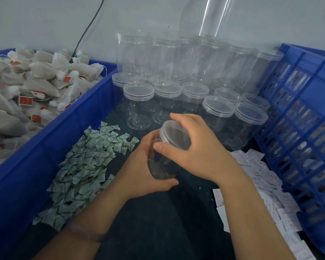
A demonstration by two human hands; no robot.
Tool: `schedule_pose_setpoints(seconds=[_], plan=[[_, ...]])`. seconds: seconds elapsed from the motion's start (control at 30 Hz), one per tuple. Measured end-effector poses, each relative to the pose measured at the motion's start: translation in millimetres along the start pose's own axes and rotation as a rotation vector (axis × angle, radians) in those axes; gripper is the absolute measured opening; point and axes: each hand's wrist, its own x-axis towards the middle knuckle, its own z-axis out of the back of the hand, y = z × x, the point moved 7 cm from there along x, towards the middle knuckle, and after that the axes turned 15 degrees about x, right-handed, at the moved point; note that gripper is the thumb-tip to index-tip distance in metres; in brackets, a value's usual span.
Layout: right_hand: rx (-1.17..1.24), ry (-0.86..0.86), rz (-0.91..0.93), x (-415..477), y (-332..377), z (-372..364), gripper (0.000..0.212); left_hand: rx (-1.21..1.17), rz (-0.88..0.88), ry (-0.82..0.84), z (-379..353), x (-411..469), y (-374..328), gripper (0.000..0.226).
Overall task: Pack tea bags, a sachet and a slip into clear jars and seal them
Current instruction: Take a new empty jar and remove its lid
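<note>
A clear plastic jar (159, 166) is tilted over the dark table, its lid end pointing up and away from me. My left hand (144, 169) grips the jar's body from the left. My right hand (197, 147) curls over the clear lid (174, 135), thumb at the near rim and fingers over the far rim. The jar looks empty inside. Tea bags (24, 87) with red tags fill the blue bin at the left. Green-and-white sachets (83, 166) lie heaped left of my hands. White slips (266, 188) are scattered to the right.
Several lidded clear jars (218, 107) stand in stacked rows behind my hands. The solid blue bin (45, 143) walls the left side and a blue lattice crate (304, 128) leans at the right. A black cable (88, 29) runs down the grey wall.
</note>
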Motion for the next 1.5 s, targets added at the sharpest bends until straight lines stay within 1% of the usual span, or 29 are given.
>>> schedule_pose_setpoints(seconds=[0.07, 0.1, 0.17, 0.23, 0.33, 0.4, 0.43, 0.5, 0.53, 0.57, 0.73, 0.87, 0.93, 1.0, 1.03, 1.07, 1.17, 1.27, 1.33, 1.4, 1.47, 1.5], plan=[[-0.071, -0.038, -0.078, 1.0, -4.1, 1.4, 0.101, -0.008, 0.012, 0.003, -0.2, -0.4, 1.6, 0.100], [-0.076, -0.062, -0.092, 0.8, -4.6, 3.1, 0.102, -0.015, 0.014, 0.008, -0.7, -0.3, 1.8, 0.100], [-0.035, -0.078, -0.037, 0.3, -0.1, 5.7, 0.092, -0.033, 0.011, 0.007, -1.0, -0.4, 1.8, 0.099], [0.010, -0.057, 0.011, -0.4, 4.8, 6.5, 0.082, -0.037, 0.010, 0.003, -1.4, 0.0, 1.1, 0.100], [0.079, -0.030, 0.032, -2.2, 8.7, 4.5, 0.077, -0.029, 0.009, -0.003, -2.4, 0.3, 0.0, 0.100], [0.071, -0.035, 0.038, -2.8, 10.6, 1.6, 0.075, -0.037, 0.017, -0.003, -2.9, -0.1, 1.4, 0.100], [0.040, -0.050, 0.016, -2.6, 9.1, 0.9, 0.077, -0.034, 0.018, -0.002, -3.0, -0.2, 1.9, 0.100], [-0.051, -0.091, -0.083, -2.0, 2.5, 3.4, 0.094, -0.014, 0.017, 0.008, -3.6, -0.4, 1.4, 0.101], [-0.082, -0.102, -0.130, -1.9, -1.0, 5.1, 0.100, -0.007, 0.015, 0.011, -3.7, -0.3, 0.8, 0.102], [-0.090, -0.105, -0.142, -1.9, -2.4, 6.1, 0.100, -0.006, 0.012, 0.011, -3.7, -0.2, 0.2, 0.102], [-0.014, -0.067, -0.009, -2.4, 7.1, 7.7, 0.078, -0.041, -0.017, 0.008, -3.1, 0.5, -2.3, 0.103], [0.016, 0.005, 0.009, -3.9, 10.0, 2.7, 0.080, -0.021, -0.012, 0.005, -3.2, 0.6, -1.4, 0.104], [-0.011, 0.017, -0.010, -4.0, 9.1, 1.0, 0.086, -0.018, -0.007, 0.001, -3.0, -0.1, 0.3, 0.104], [-0.088, -0.010, -0.079, -3.0, 3.9, 3.8, 0.109, -0.015, -0.004, 0.005, -2.9, -0.3, 1.1, 0.104], [-0.119, -0.021, -0.120, -2.8, 0.7, 5.6, 0.115, -0.015, -0.006, 0.008, -3.2, -0.1, 1.0, 0.104], [-0.126, -0.022, -0.143, -2.9, -1.7, 6.4, 0.114, -0.016, -0.012, 0.011, -3.7, -0.1, 0.5, 0.104], [-0.044, 0.030, -0.102, -3.3, -0.7, 4.6, 0.089, -0.014, -0.029, 0.010, -4.6, -0.2, -1.8, 0.105], [0.007, 0.090, -0.080, -5.2, 2.4, 4.6, 0.088, -0.002, -0.039, 0.018, -5.9, -0.4, -3.5, 0.107], [0.040, 0.083, -0.051, -5.3, 4.9, 5.5, 0.087, -0.002, -0.038, 0.022, -6.2, -0.6, -2.8, 0.107], [0.072, 0.024, -0.062, -4.6, 4.6, 8.2, 0.094, 0.004, -0.033, 0.024, -5.8, -0.7, -1.6, 0.105], [0.010, -0.036, -0.110, -3.5, 0.4, 11.4, 0.108, 0.012, -0.030, 0.029, -5.6, -1.2, -1.1, 0.105], [-0.028, -0.044, -0.131, -3.2, -1.7, 11.9, 0.108, 0.019, -0.033, 0.028, -5.4, -1.4, -1.9, 0.105]])
